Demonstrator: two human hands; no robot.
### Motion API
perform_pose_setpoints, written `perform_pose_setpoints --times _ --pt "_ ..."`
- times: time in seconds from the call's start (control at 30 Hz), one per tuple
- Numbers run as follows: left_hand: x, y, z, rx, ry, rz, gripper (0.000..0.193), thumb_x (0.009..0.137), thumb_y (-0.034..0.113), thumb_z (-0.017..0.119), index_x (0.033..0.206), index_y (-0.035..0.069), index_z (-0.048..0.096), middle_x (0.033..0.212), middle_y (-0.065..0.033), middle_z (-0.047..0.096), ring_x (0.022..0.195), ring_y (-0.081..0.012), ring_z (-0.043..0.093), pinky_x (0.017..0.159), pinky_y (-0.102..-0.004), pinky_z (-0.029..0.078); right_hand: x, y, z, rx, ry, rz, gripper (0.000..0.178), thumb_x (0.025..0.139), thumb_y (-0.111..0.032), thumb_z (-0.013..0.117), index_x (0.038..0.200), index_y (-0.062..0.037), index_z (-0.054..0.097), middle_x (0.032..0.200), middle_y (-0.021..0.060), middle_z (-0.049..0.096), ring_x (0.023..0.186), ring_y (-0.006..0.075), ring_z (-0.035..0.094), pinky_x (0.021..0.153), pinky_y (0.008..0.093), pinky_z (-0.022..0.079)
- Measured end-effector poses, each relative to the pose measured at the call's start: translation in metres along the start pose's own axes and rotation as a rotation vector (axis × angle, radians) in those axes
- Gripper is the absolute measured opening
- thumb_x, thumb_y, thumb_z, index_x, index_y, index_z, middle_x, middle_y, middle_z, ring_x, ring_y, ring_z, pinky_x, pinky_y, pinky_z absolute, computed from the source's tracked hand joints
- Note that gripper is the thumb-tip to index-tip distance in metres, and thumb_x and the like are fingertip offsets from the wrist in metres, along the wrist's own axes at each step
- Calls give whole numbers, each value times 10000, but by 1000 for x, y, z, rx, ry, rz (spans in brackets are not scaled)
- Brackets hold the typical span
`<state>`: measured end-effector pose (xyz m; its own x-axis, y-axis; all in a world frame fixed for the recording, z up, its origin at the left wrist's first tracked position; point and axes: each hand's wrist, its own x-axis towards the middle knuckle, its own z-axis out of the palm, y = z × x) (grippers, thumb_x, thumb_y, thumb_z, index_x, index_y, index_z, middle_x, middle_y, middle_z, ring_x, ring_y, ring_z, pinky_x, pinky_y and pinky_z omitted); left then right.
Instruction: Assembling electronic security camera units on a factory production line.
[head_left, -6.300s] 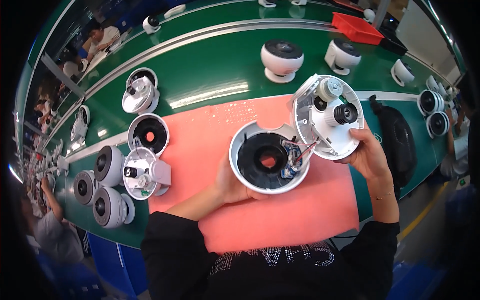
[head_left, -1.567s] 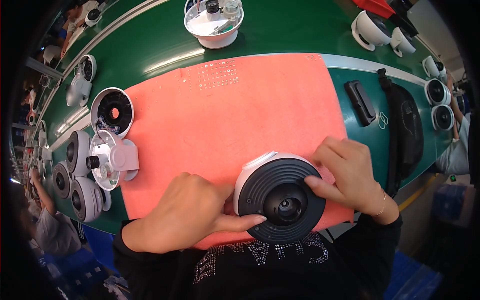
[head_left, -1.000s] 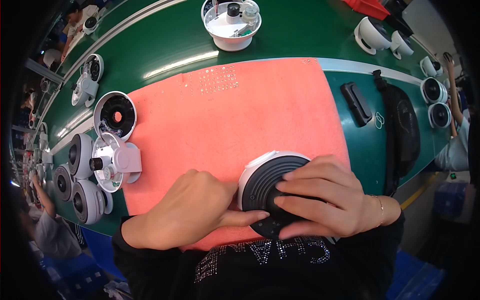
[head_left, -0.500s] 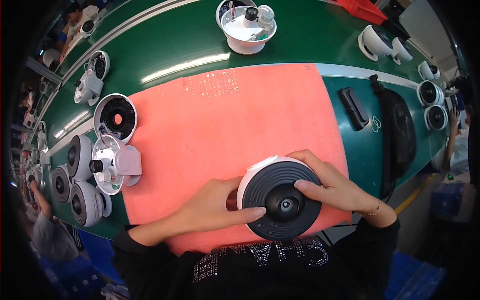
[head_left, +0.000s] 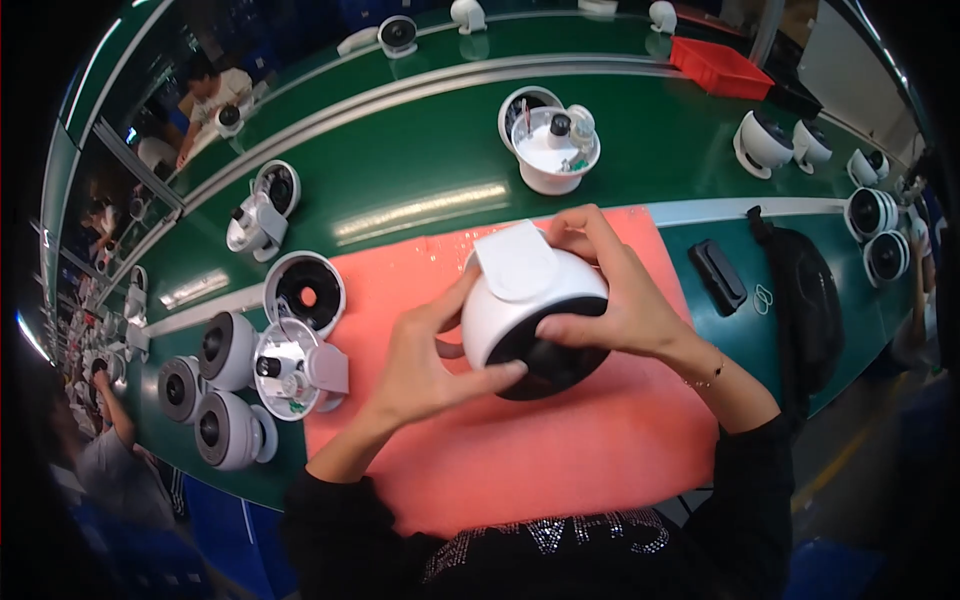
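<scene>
Between both hands is a round white dome camera (head_left: 567, 278) with a black front face and a flat white mounting foot turned upward and away from me. My left hand (head_left: 425, 352) grips its left side, thumb on the dark front. Around the right side curls my right hand (head_left: 630, 305), its thumb also pressed on the black face. The camera is tilted, raised above an orange-pink mat (head_left: 570, 455). Its lens is mostly hidden in shadow. Small shiny screws (head_left: 432, 250) lie near the mat's far edge, partly covered by my hands.
To the left stand an open white camera housing (head_left: 328, 370), a ring-shaped front cover (head_left: 272, 290) and several finished-looking cameras (head_left: 236, 345). Another opened camera (head_left: 552, 180) sits ahead on the green bench. A black case (head_left: 716, 277), a black bag (head_left: 800, 300) and a red tray (head_left: 720, 66) are rightward.
The dome camera has been lifted away from my body and tipped, so its white foot shows on top and its front points down toward me. Both hands moved with it; the view shifted.
</scene>
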<state>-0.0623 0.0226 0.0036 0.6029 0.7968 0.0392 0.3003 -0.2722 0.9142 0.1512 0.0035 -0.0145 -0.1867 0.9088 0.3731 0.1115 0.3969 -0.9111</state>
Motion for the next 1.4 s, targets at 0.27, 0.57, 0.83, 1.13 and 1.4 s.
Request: perform_pose_setpoints --times 0.27,0.57,0.83,1.13,1.4 --pt "66 -21 -8 -1009 428 112 669 812 557 480 1278 91 367 1268 -109 429 1154 -276 437 972 -447 354 41 4 25 -70 202 -170 919 621 -231 751 1328 -14 206 1186 225 456 1062 302 524 909 373 434" --pt "136 -66 -23 -886 450 126 607 807 565 492 1159 71 482 1115 -80 547 983 -199 563 877 -348 456 87 76 33 204 361 -55 938 617 -371 762 1334 -26 265 1166 210 501 1010 244 555 774 317 492" --pt "188 -101 -41 -891 405 -372 702 754 506 607 1295 145 342 1304 -147 355 1174 -357 394 888 -565 386 96 195 -32 1264 563 371 845 735 -353 698 1297 -57 140 1118 210 446 962 296 540 820 447 474" --pt "128 -69 -12 -971 436 -346 787 799 434 558 1345 67 125 1359 -218 151 1153 -391 405 961 -479 341 84 152 -86 868 899 94 589 795 -51 572 1269 -90 224 1212 195 381 1067 331 496 826 453 497" --pt "22 -77 3 -1651 -263 -320 789 820 652 308 1373 100 202 1289 -252 387 1057 -289 536 855 -362 467 50 14 -65 464 319 232 472 832 -136 530 1265 -57 361 985 51 569 788 117 612 672 239 524"
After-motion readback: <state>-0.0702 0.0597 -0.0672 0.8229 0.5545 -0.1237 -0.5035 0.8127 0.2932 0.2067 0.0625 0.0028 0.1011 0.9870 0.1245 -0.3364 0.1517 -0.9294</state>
